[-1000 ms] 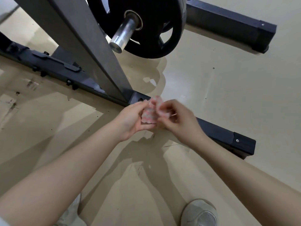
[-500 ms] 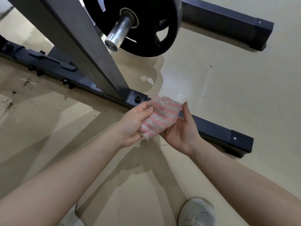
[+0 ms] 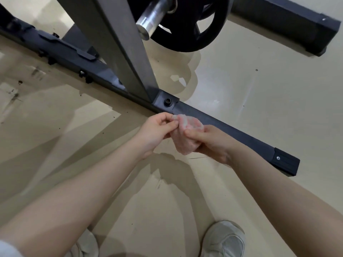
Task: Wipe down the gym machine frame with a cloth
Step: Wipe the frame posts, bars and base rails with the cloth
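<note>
- Since the earlier frames, the pink cloth (image 3: 187,135), which was spread flat between the hands half a second ago, has been gathered back into a bunched wad, and the view has been tipped slightly so that both shoes are now shown.
- Progress is judged to be at a re-folding pause: no contact between cloth and frame is seen at this moment, and how much of the machine has already been wiped cannot be told from the surfaces.
- What is left, as far as can be judged, is for the wad to be brought down onto the black base rail (image 3: 232,134) and drawn along it; the grey upright post (image 3: 122,45) may also remain to be done.
- The cloth is held above the floor (image 3: 259,93), just in front of the base rail and close to the bolted joint (image 3: 168,102) where the upright post meets that rail.
- The left hand (image 3: 156,132) is curled, and an upper corner of the cloth is pinched between its thumb and fingertips.
- The right hand (image 3: 209,143) is closed around the lower bulk of the cloth, with the thumb pressed across the front of it.
- Behind the base rail, a black weight plate (image 3: 194,34) is carried on a chrome sleeve (image 3: 151,21) beside the upright post.
- Two pale shoes (image 3: 225,240) are seen on the floor, well on the near side of the base rail.
</note>
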Action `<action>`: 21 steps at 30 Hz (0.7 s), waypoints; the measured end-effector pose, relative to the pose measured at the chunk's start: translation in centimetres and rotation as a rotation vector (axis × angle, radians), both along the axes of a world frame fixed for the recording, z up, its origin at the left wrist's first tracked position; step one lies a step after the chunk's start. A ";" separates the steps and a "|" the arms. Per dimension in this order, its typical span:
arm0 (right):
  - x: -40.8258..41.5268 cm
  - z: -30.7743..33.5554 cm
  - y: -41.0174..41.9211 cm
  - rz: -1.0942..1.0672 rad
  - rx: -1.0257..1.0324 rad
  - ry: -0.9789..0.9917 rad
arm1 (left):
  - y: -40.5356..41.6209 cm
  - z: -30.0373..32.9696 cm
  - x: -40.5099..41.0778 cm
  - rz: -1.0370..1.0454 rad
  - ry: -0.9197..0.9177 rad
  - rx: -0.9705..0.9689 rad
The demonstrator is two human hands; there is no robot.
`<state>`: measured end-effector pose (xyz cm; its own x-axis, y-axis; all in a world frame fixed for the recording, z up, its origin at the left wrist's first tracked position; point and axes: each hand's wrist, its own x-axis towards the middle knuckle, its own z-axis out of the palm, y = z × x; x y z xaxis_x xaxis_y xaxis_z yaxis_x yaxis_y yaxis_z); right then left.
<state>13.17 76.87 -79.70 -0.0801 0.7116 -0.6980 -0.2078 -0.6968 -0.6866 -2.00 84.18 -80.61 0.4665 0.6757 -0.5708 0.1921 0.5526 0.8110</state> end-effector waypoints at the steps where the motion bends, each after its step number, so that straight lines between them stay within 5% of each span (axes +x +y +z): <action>1: 0.2 -0.4 0.0 0.017 -0.014 -0.140 | 0.1 0.0 -0.1 0.048 0.010 -0.009; 3: 0.3 -1.3 -0.3 0.006 0.052 -0.308 | 0.1 0.1 -0.1 0.153 0.015 -0.067; 7: -1.3 -1.6 -0.8 -0.136 0.230 -0.178 | 0.2 0.0 0.0 0.201 -0.082 -0.101; 10: -1.0 -2.3 0.0 -0.163 0.551 -0.718 | 1.6 -1.2 -1.6 -0.086 0.263 0.433; 12: -0.4 -3.2 0.7 0.031 0.961 -1.065 | 2.6 -2.1 -2.9 -0.315 0.493 0.820; 15: 0.9 -6.2 2.1 0.696 1.438 -1.577 | 3.7 -3.4 -3.9 -0.716 0.612 1.162; 17: 2.7 -8.8 2.8 1.088 1.424 -1.721 | 4.1 -4.2 -4.1 -0.901 0.689 1.354; 21: 6.0 -11.6 1.9 1.215 1.411 -1.924 | 4.0 -5.3 -3.9 -1.020 0.737 1.467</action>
